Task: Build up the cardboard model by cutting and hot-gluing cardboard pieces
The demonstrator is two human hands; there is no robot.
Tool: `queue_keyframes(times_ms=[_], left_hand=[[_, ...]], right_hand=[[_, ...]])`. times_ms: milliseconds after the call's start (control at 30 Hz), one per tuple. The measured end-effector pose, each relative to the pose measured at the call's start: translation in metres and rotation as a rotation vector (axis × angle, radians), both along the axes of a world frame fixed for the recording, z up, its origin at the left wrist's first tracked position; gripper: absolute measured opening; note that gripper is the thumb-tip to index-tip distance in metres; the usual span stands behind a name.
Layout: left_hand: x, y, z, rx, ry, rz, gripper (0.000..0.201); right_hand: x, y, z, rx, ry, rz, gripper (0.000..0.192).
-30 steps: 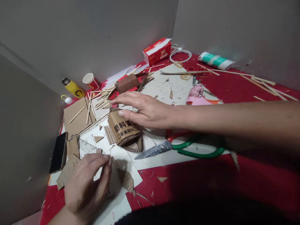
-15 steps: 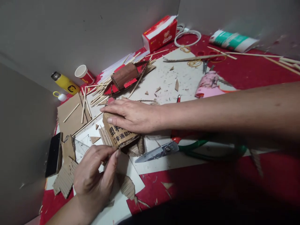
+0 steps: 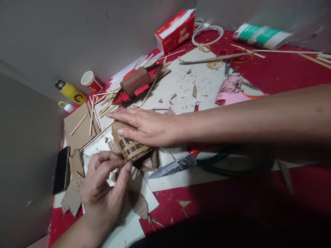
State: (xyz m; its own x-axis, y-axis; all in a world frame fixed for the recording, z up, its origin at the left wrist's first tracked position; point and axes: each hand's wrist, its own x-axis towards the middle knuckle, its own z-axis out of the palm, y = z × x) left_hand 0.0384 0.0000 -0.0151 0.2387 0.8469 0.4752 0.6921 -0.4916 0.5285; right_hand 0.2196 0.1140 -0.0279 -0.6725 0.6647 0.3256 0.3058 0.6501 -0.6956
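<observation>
A curved piece of brown cardboard (image 3: 131, 146) printed with black characters lies on white paper. My right hand (image 3: 144, 125) rests flat over its top, fingers stretched out and covering part of the print. Thumb and forefinger of my left hand (image 3: 108, 179) pinch the near corner of this cardboard. Underneath and beside it is a further folded cardboard bit (image 3: 150, 162), partly hidden. Big scissors (image 3: 176, 166) with green and red handles lie to the right, partly below my right forearm.
Behind my hands sits a small cardboard boat (image 3: 136, 83) with red sides, among thin wooden sticks (image 3: 108, 103). A yellow bottle (image 3: 72, 93), a paper cup (image 3: 91, 82) and a tissue pack (image 3: 176, 32) line the wall. At left lies a phone (image 3: 61, 170).
The view has shifted slightly. My left fingers still pinch the cardboard's corner, and my right hand stays flat on top, with hardly any movement.
</observation>
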Motion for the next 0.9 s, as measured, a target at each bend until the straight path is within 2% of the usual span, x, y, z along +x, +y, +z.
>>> queue_keyframes(times_ms=[133, 233, 333, 433, 533, 733, 900], left_hand=[[0.002, 0.003, 0.001, -0.092, -0.030, 0.045, 0.013], [0.003, 0.005, 0.000, -0.153, -0.161, 0.046, 0.014], [0.002, 0.006, -0.001, -0.204, -0.230, 0.017, 0.036], [0.000, 0.008, 0.001, -0.283, -0.100, -0.026, 0.055], [-0.002, 0.011, 0.004, -0.317, -0.029, -0.021, 0.051], [0.003, 0.010, 0.002, -0.299, -0.091, 0.016, 0.040], [0.006, 0.010, -0.002, -0.226, -0.101, 0.010, 0.037]], right_hand=[[0.019, -0.018, 0.003, -0.035, 0.062, -0.020, 0.058], [0.028, -0.038, 0.002, -0.091, 0.084, -0.010, 0.063], [0.028, -0.050, -0.004, -0.081, 0.134, -0.001, 0.064], [0.023, -0.051, -0.009, -0.071, 0.151, -0.027, 0.063], [0.019, -0.049, -0.014, -0.053, 0.140, -0.063, 0.059], [0.016, -0.052, -0.020, -0.019, 0.136, -0.105, 0.054], [0.015, -0.056, -0.020, -0.004, 0.155, -0.112, 0.053]])
